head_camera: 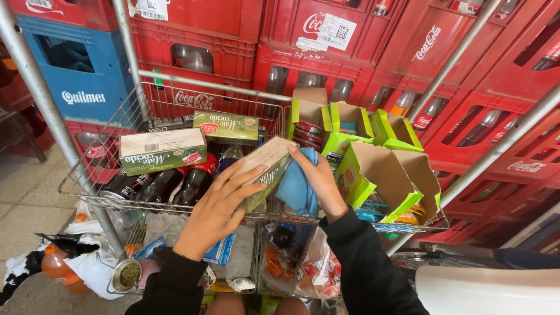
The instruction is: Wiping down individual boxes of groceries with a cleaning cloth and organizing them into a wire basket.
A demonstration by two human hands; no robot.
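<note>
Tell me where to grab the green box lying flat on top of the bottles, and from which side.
Take the green box across its narrow width near the middle, coming down from above. It lies flat on the dark bottles with its broad top face bare, and its long front edge overhangs toward you, so thumb and fingers can probably close over the two long sides. The basket wire crowds its left end.

three green tea boxes (163,150), one blue cloth (297,186), three open green display cartons (379,175), one wire cart (93,175)
</note>
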